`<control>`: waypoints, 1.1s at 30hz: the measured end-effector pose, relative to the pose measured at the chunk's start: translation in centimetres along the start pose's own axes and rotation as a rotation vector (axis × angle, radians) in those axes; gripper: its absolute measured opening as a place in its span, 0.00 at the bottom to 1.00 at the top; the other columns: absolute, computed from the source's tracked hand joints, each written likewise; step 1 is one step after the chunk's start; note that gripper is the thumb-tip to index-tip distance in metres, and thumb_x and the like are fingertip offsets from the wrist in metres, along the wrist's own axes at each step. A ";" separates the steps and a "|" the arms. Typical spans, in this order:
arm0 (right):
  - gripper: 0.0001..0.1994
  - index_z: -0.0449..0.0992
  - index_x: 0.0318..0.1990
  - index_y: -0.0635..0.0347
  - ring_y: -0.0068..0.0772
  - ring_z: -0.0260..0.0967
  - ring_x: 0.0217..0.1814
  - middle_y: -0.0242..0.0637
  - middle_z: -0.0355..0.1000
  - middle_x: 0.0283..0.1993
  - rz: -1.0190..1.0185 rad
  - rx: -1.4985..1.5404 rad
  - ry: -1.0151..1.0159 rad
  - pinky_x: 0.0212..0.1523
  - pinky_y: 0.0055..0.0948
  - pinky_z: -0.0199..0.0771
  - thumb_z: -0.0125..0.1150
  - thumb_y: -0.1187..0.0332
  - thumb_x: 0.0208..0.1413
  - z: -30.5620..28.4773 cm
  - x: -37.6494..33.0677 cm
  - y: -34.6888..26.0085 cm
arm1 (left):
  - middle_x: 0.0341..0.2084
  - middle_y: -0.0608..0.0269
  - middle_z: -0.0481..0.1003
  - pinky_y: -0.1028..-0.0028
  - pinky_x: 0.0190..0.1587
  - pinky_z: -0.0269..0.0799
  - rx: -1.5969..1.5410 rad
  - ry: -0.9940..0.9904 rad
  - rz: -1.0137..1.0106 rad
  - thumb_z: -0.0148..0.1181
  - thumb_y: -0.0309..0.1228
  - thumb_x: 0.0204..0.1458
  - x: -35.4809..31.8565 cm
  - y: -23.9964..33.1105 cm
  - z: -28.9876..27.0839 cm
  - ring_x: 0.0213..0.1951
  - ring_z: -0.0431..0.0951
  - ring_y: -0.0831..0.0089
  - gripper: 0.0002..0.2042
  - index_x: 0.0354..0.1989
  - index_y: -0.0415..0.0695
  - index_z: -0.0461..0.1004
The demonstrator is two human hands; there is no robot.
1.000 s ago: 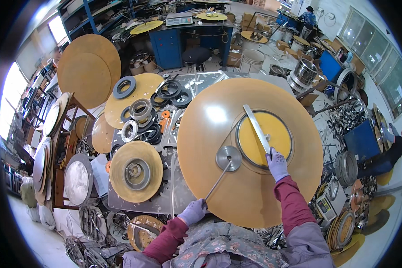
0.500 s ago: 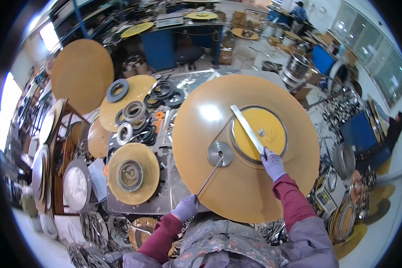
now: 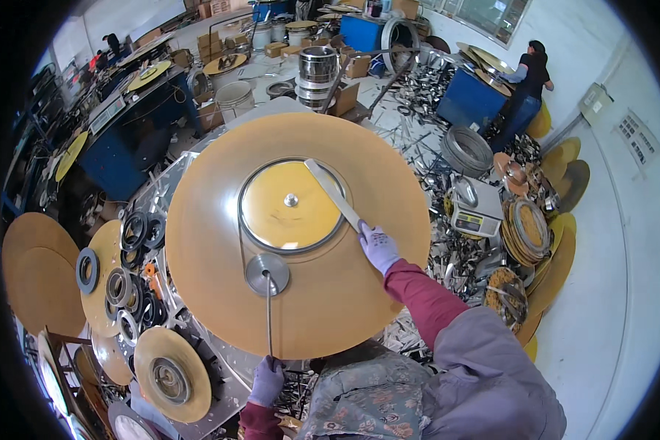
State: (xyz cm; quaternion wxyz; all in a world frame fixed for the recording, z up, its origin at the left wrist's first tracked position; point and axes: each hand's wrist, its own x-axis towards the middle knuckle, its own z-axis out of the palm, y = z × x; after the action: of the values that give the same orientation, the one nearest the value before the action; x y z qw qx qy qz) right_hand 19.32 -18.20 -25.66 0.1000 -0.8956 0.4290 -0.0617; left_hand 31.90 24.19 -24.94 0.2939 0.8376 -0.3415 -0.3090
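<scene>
A large brass-coloured disc (image 3: pixel 345 293) lies flat in front of me, with a brighter yellow centre plate (image 3: pixel 286 213) ringed by a metal band. My right hand (image 3: pixel 378 246), in a pale glove, grips a flat metal bar (image 3: pixel 333 193) laid across the ring's right edge. My left hand (image 3: pixel 267 381), gloved too, holds the near end of a thin rod (image 3: pixel 269 315). The rod ends in a small grey round disc (image 3: pixel 267 273) resting on the big disc just below the ring.
Black and metal rings (image 3: pixel 128 286) sit on a metal table at the left, beside smaller brass discs (image 3: pixel 170 374). More brass discs (image 3: pixel 40 271) lean at far left. Metal scrap (image 3: pixel 455 257), a scale and stacked discs lie to the right. A person (image 3: pixel 524 81) stands at a blue bench.
My view has swung to the right, so the big disc now sits further left in the picture. Both hands keep their holds on the bar and the rod.
</scene>
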 end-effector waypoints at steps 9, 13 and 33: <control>0.18 0.65 0.56 0.50 0.54 0.72 0.33 0.53 0.71 0.32 -0.132 0.064 0.051 0.35 0.47 0.71 0.48 0.59 0.59 -0.3 1.6 1.8 | 0.30 0.43 0.76 0.57 0.40 0.71 0.003 0.179 -0.233 0.49 0.27 0.54 0.7 0.4 -3.3 0.38 0.77 0.47 0.09 0.37 0.34 0.71; 0.21 0.63 0.60 0.49 0.52 0.72 0.36 0.53 0.70 0.37 -0.144 0.083 0.018 0.38 0.47 0.72 0.48 0.58 0.60 -0.7 2.2 2.5 | 0.31 0.39 0.76 0.55 0.41 0.70 -0.042 0.155 -0.280 0.49 0.29 0.55 0.0 -1.7 -0.6 0.40 0.75 0.43 0.10 0.38 0.35 0.70; 0.22 0.64 0.59 0.56 0.53 0.68 0.48 0.52 0.70 0.46 -0.301 0.261 0.091 0.48 0.46 0.68 0.51 0.66 0.57 -3.4 5.9 5.5 | 0.27 0.44 0.76 0.58 0.38 0.72 -0.175 0.241 -0.343 0.49 0.27 0.53 0.1 5.6 5.3 0.35 0.76 0.46 0.07 0.34 0.36 0.69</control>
State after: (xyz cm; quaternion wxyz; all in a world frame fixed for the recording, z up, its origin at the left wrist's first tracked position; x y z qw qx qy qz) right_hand 18.16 -26.56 -23.52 0.1856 -0.9254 0.2825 -0.1715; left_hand 25.98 19.27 -24.36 0.3476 0.8854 -0.1285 -0.2805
